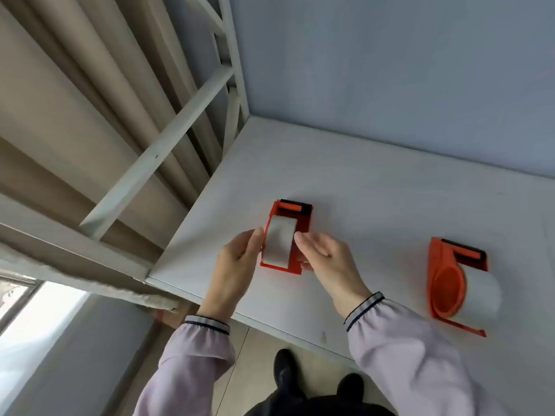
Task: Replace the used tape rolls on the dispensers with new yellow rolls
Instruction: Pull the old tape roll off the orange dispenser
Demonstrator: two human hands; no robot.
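An orange tape dispenser [303,223] lies on the white table [375,187] near its left edge, and a pale grey tape roll [279,243] sits in it. My left hand [240,256] presses its fingertips against the dispenser's left side at the roll's edge. My right hand [319,255] grips the right side, with the index fingertip at the roll's right edge. A second orange dispenser [447,292] lies on its side to the right, holding a whitish roll [482,291]; neither hand touches it.
A white metal frame [156,151] with beige curtains behind it rises left of the table. A blue-grey wall [390,70] backs the table. Below its front edge are the floor and my dark shoes [285,370].
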